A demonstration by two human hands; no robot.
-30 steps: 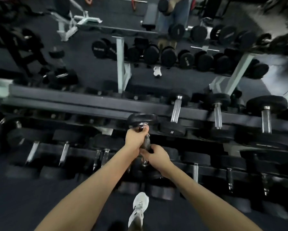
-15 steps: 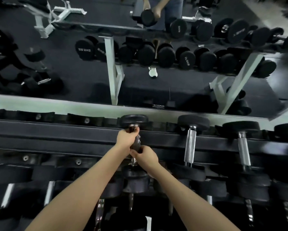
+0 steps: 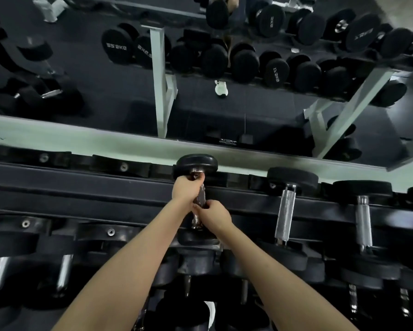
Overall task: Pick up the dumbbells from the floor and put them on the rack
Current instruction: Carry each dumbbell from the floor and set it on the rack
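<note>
Looked straight down on a long black dumbbell rack (image 3: 81, 182) spanning the whole view from left to right, with 2 tiers visible. Faced a wall mirror (image 3: 260, 111) beyond the rack's far edge, above a pale ledge (image 3: 81, 139), reflecting a second rack of round black reflected dumbbells (image 3: 245, 63) on white uprights.

Reached both bare forearms up from the bottom edge to meet at the middle of the top tier. Held there 1 black-headed dumbbell (image 3: 196, 163) with a knurled chrome handle (image 3: 200, 197), lying front to back across the top tier, far head at the back rail just beside the pale ledge, near head at the front rail below the hands. Could not tell whether its weight sat fully on the rack.

Saw 2 neighbouring dumbbells (image 3: 285, 211) lying parallel on the same tier to the right, apart from the held one. Saw lower-tier dumbbells (image 3: 0, 271) too, chrome handles showing at lower left and lower right.

Gripped the far end of the handle with the left hand (image 3: 185, 189), fingers curled round it just under the far head. Gripped the near end with the right hand (image 3: 215, 215), fingers and thumb curled round the bar, just beside the left hand.

Noted 1 small white shoe (image 3: 221, 88) reflected in the mirror.
</note>
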